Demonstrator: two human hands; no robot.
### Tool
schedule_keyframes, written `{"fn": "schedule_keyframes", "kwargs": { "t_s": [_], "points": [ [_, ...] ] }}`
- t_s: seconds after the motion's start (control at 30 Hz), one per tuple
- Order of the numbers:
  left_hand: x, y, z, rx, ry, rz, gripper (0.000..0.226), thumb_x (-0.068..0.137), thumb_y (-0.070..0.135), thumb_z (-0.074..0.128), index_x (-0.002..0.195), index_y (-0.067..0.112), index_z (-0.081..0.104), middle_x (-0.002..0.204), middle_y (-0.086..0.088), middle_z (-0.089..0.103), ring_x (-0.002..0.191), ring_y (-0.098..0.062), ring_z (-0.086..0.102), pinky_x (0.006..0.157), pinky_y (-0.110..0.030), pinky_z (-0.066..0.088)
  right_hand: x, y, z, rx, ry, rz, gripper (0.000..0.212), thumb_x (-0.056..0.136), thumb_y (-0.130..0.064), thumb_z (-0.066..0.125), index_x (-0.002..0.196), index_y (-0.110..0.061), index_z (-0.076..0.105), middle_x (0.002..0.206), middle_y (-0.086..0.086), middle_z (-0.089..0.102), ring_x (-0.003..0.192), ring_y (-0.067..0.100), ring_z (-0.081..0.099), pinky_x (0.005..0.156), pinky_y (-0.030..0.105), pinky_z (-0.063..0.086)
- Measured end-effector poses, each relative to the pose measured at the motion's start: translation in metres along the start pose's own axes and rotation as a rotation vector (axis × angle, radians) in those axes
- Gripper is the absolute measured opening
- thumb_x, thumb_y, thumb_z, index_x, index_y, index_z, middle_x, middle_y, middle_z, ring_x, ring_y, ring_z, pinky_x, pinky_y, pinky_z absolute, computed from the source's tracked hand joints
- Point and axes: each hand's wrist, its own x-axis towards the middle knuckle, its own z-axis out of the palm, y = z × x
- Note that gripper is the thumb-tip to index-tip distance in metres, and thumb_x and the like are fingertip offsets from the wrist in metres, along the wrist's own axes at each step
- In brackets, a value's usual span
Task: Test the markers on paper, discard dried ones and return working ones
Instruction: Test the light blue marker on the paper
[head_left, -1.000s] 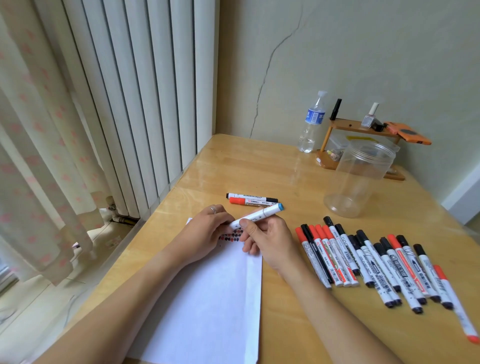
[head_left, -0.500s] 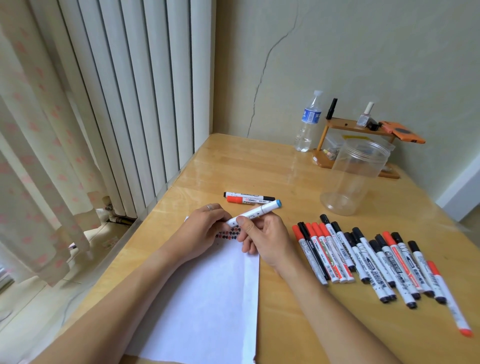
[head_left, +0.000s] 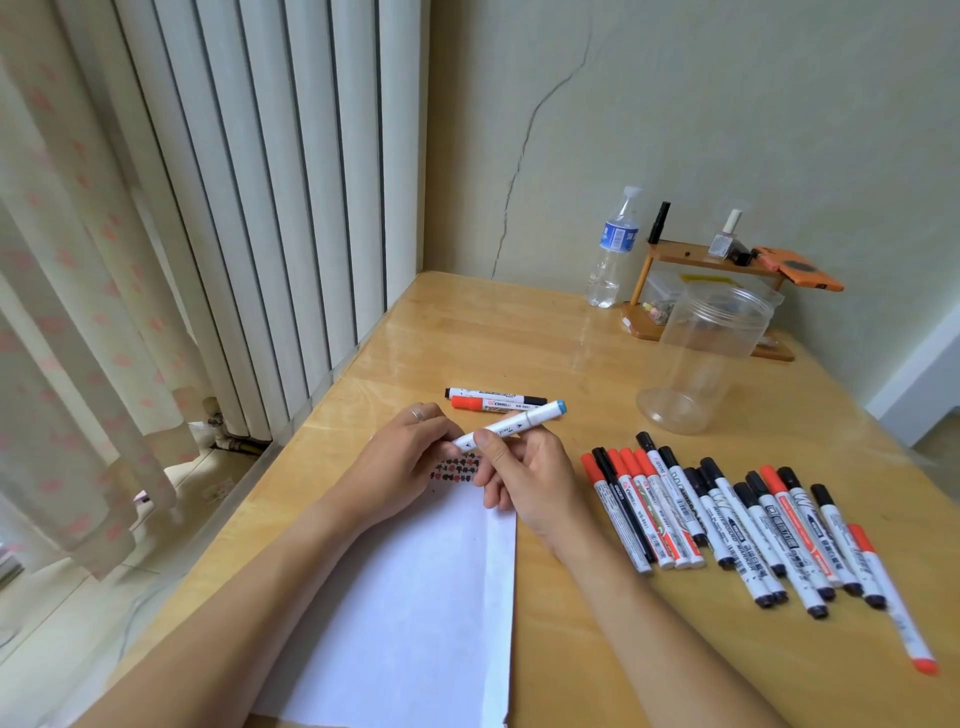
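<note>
A white marker with a blue end (head_left: 511, 425) is held above the top of the white paper (head_left: 410, 613). My right hand (head_left: 524, 478) grips its barrel between thumb and fingers. My left hand (head_left: 402, 462) pinches the marker's near end, its cap end. Small red and black test marks (head_left: 457, 469) sit at the paper's top edge, partly hidden by my hands. Two markers, one black-capped (head_left: 493, 396) and one red-capped (head_left: 485, 404), lie just beyond my hands. Several red and black markers (head_left: 727, 519) lie in a row to the right.
A clear plastic jar (head_left: 701, 358) stands open at the back right of the wooden table (head_left: 519, 332). Behind it are a water bottle (head_left: 613, 249) and a small wooden shelf (head_left: 696, 260) with small items. A white radiator and curtain stand to the left.
Both hands keep hold of the blue-ended marker in much the same place over the paper's top. The view has shifted slightly.
</note>
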Motion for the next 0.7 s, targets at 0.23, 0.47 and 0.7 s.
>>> {"fn": "schedule_keyframes", "kwargs": {
  "t_s": [0.23,0.47,0.7],
  "points": [
    [0.0014,0.0006,0.0023,0.072,-0.054,-0.021,0.041,0.107,0.056,0.027,0.095,0.027,0.053,0.086,0.01,0.052,0.082,-0.009,0.052,0.07,-0.039,0.047,-0.0023,-0.0004,-0.0083,0.204,0.01,-0.018,0.011,0.1,-0.013,0.067,0.09,-0.008,0.07,0.076,0.015,0.069,0.055,0.02,0.061,0.051,0.025,0.043],
    [-0.0023,0.0016,0.0043,0.157,-0.106,-0.026,0.045,0.103,0.06,0.02,0.082,0.025,0.039,0.071,0.011,0.044,0.065,-0.011,0.041,0.055,-0.026,0.025,-0.002,-0.0034,-0.0051,0.18,-0.009,0.011,0.02,0.101,-0.017,0.065,0.095,0.002,0.072,0.079,0.014,0.073,0.063,0.022,0.068,0.057,0.024,0.05],
    [-0.004,0.0044,0.0017,0.071,-0.093,0.002,0.046,0.103,0.063,0.018,0.079,0.028,0.035,0.066,0.015,0.04,0.062,-0.002,0.042,0.058,-0.025,0.024,-0.0045,-0.0056,-0.003,0.155,-0.033,-0.008,0.019,0.098,-0.022,0.068,0.094,-0.004,0.074,0.079,0.015,0.073,0.063,0.023,0.069,0.056,0.023,0.049]
  ]
}}
